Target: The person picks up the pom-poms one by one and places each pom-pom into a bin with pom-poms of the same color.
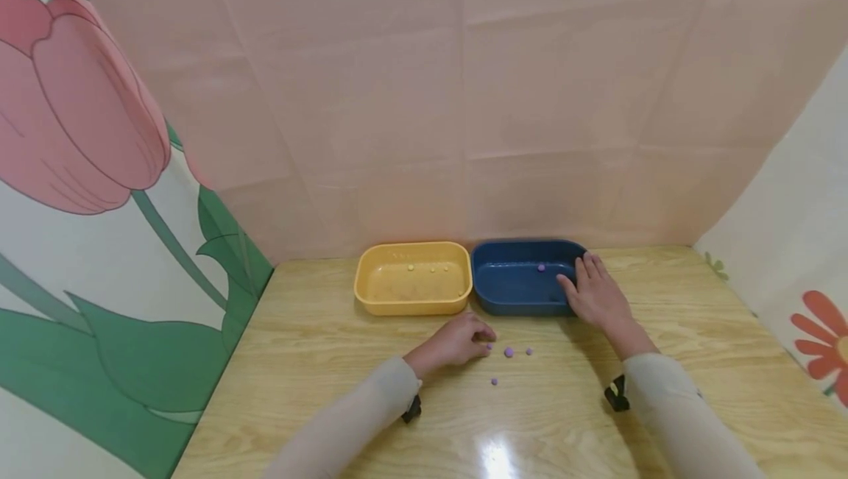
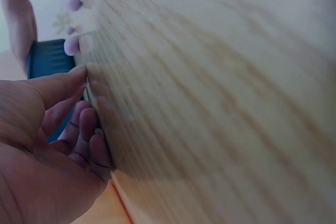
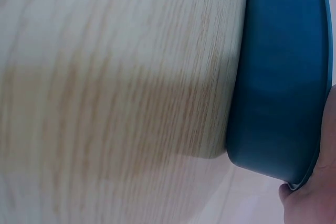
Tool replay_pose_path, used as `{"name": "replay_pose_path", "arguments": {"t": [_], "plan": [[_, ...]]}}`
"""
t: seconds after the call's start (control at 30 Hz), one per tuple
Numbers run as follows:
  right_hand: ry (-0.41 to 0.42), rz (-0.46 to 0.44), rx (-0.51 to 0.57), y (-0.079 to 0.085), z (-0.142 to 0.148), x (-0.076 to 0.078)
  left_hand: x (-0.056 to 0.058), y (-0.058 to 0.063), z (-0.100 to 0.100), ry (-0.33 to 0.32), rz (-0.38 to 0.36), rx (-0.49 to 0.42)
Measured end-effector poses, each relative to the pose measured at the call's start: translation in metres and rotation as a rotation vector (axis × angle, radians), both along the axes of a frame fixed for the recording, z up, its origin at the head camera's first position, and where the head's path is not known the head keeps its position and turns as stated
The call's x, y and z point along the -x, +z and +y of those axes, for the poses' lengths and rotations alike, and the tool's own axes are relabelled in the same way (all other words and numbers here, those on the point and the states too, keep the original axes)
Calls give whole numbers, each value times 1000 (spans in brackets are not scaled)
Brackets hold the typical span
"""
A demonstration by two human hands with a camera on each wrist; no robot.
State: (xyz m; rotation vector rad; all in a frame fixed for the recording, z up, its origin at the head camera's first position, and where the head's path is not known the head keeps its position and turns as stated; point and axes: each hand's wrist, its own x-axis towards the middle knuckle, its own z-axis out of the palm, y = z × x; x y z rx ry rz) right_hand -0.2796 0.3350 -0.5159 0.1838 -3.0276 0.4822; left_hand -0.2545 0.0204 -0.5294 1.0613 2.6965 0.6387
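Pinched purple ball (image 1: 489,346): one, small; at the thumb and forefinger tips of the left hand (image 1: 456,339), low over the tabletop (image 1: 318,332), in front of the left end of the blue tray (image 1: 523,310). Whether it touches the wood cannot be told.
Left fingers: curled, thumb and forefinger appear to pinch the small ball; firmness of hold not visible.
Right hand (image 1: 601,302): fingers extended and spread, resting on the blue tray's right end.
Loose on tabletop: larger purple ball (image 1: 509,352), just beside the left fingertips; right-hand small ball (image 1: 529,352), beyond it; near small ball (image 1: 494,382), closer to the person.
Blue tray contents: one purple ball (image 1: 541,268).
Yellow tray (image 1: 414,309): just left of the blue one; small yellow balls (image 1: 411,268) inside.
Step in hand, judged: picking up the small ball.
Handling note: oppose thumb and forefinger across the ball's middle, squeeze lightly, lift straight up; off-centre pressure could shoot it away. Avoid nudging the larger neighbour. Light right-hand pressure should suffice, lest the tray tip.
Ball orientation: looks round; no long axis, no pointing end, so any side should serve.
Tray orientation: long axes left to right, roughly in line.
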Motion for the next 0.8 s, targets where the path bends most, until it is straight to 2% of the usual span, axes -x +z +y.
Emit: {"name": "replay_pose_path", "arguments": {"t": [0.27, 0.43, 0.8], "plan": [[-2, 0, 6, 1, -1, -1, 1, -4, 0, 3, -16, -14], [2, -2, -1, 2, -1, -2, 0, -3, 2, 27, -36, -7], [7, -5, -8, 1, 0, -2, -1, 6, 7, 68, -91, -24]]}}
